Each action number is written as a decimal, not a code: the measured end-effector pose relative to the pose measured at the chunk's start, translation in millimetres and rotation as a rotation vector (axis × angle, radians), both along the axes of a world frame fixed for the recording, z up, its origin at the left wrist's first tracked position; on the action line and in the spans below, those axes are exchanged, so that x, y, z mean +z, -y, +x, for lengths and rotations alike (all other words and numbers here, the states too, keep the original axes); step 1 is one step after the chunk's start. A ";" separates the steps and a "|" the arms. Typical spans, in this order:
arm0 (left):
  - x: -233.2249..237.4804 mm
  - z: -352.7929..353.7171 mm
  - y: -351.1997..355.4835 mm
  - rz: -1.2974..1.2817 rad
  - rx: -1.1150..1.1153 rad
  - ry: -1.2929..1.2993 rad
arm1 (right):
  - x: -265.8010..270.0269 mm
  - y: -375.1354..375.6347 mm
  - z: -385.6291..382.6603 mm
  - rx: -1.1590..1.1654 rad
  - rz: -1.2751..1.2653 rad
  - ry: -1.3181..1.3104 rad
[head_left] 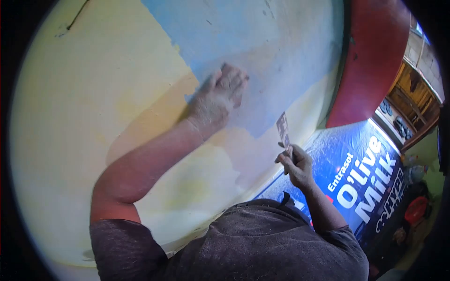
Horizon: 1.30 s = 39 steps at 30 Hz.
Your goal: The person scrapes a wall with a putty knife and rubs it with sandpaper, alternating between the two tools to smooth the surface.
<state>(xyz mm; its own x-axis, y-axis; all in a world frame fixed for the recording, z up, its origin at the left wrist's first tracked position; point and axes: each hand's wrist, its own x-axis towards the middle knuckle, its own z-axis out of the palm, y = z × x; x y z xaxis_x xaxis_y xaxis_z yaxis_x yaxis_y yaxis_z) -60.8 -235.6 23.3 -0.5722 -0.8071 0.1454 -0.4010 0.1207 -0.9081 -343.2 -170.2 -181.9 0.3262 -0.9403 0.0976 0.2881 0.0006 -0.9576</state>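
Observation:
My left hand (219,99), dusty and pale, presses with curled fingers against the painted wall (150,98), near the border of a blue patch (262,89) and the cream paint. Whatever lies under its fingers is hidden. Lower and to the right, my right hand (298,166) grips the lower end of a thin, flat, stained strip (283,129), which looks like a scraper blade and points up beside the wall.
A red curved panel (370,56) borders the wall at the upper right. Below it spreads a blue printed banner (347,159). Footwear (401,127) rests by a wooden piece (415,96) at the far right. A red object (415,210) lies at the lower right.

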 end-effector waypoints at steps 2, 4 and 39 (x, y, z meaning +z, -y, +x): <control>74.8 -18.3 15.3 -0.069 -0.061 -0.110 | 17.5 -1.8 -2.6 0.049 -0.008 -0.068; 151.9 -30.1 26.4 -0.138 -0.146 -0.215 | 43.4 -0.6 7.3 0.076 0.025 -0.119; 159.9 -24.3 38.5 0.053 -0.229 0.025 | 101.5 57.9 67.6 -0.198 -0.660 -0.660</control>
